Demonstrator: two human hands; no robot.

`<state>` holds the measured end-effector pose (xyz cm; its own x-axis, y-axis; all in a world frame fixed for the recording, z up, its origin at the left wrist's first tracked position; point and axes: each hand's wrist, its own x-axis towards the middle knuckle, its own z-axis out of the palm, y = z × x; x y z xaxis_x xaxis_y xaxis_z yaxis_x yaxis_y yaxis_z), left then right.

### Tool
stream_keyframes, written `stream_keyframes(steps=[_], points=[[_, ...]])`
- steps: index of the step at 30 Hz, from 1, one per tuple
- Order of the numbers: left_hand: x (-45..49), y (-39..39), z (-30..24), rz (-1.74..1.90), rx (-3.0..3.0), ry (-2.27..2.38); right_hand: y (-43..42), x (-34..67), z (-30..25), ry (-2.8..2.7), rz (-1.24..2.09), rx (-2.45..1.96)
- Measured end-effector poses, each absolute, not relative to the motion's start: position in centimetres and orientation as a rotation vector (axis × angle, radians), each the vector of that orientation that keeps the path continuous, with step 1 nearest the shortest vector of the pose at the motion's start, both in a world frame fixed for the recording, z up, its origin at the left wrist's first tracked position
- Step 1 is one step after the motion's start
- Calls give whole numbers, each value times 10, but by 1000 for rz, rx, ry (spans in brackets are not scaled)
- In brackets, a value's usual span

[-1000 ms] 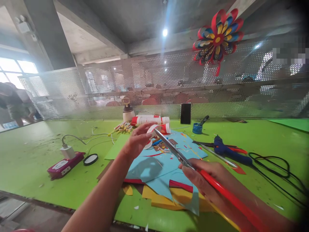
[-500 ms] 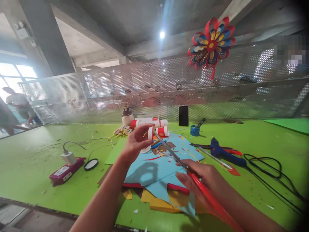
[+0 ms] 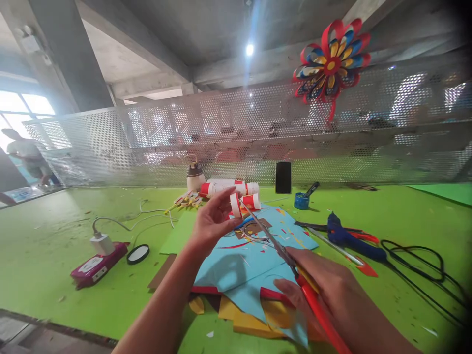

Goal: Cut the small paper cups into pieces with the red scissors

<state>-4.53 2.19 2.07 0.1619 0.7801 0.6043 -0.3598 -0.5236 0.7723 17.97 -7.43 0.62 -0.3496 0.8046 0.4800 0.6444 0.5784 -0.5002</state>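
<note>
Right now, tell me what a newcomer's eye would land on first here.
Likely the big red, blue and yellow flower at the upper right of the view. Then the red-handled scissors in the right grip, their blade tips at the white-and-red piece in the left grip, over the blue paper.

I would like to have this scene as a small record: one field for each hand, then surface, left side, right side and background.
Left hand: holds a red-and-white cup piece
Right hand: holds red-handled scissors, blade tips close to the cup piece
Surface: green table, with light-blue paper below the hands
Left side: purple power strip with white plug
Right side: blue glue gun with black cord
Background: perforated panel; colourful flower decoration at upper right
</note>
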Motion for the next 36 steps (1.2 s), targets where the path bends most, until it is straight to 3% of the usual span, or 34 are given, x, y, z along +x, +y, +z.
stream_keyframes(steps=[36], points=[[-40, 20, 21, 1551, 1532, 485, -76, 178, 6, -2042, 286, -1170]])
